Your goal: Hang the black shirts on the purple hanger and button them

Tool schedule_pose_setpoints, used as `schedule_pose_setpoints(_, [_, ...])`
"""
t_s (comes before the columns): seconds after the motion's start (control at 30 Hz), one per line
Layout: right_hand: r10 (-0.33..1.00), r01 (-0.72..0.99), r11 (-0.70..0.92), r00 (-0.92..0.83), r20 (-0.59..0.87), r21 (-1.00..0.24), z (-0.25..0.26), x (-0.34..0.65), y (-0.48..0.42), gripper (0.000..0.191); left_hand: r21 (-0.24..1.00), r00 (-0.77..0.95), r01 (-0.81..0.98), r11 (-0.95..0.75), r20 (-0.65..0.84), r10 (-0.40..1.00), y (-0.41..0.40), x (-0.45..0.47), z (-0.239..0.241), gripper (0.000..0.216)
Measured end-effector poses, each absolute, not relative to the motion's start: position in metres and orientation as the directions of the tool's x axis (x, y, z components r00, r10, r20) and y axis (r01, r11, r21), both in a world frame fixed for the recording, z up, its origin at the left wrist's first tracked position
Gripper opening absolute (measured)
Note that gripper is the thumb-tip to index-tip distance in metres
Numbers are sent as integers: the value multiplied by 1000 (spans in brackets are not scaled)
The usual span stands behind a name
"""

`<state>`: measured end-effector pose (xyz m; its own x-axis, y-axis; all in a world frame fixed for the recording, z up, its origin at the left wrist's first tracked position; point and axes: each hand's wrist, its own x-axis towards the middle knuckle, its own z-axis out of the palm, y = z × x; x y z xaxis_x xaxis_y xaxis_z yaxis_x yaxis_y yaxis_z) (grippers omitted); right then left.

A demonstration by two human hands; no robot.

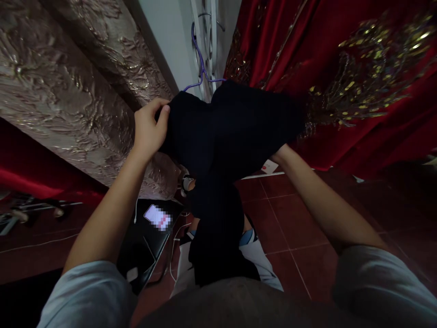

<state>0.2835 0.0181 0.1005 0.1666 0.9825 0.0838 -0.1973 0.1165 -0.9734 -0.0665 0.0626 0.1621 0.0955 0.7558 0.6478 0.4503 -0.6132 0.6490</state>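
A dark, near-black garment (221, 136) hangs in front of me, its lower part falling toward my legs. Purple wire of a clothes hanger (201, 61) rises from its neck opening, close to a white metal frame. My left hand (152, 123) pinches the garment's left shoulder edge between thumb and fingers. On the other side, my right hand (280, 154) goes behind or inside the cloth; its fingers are hidden. The right part of the garment is blurred and spread out to the side.
Beige embossed curtain fabric (85, 91) hangs at left, red curtain (375, 146) with gold sequins at right. Below left, a black table (160, 246) carries a lit phone (155, 215) and cables. A white card (269, 166) lies beyond my right wrist; red tiles (290, 218) cover the floor.
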Motion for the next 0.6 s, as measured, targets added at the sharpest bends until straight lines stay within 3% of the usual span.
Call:
schedule_pose_setpoints(0.13, [937,-496,347,203,283,-796,127,311,12,49,550,133,544,-634,689,712,47,-66,163,29])
schedule_pose_setpoints(0.2, [903,-510,424,180,389,-748,153,313,9,43,509,144,580,-636,704,695,47,-63,168,33])
schedule_pose_setpoints(0.33, [891,-440,423,44,452,-792,193,288,-3,37,522,115,607,-599,688,717,64,-60,172,34])
schedule_pose_setpoints(0.4, [901,-443,391,5,433,-807,198,273,-11,42,537,104,609,-584,676,730,73,-63,170,29])
schedule_pose_setpoints(0.5, [940,-381,196,-189,283,-904,187,263,-19,67,572,113,560,-599,663,740,76,-72,163,19])
schedule_pose_setpoints(0.6, [896,-69,103,-426,123,-992,157,263,-16,68,638,156,441,-631,638,754,63,-78,156,17])
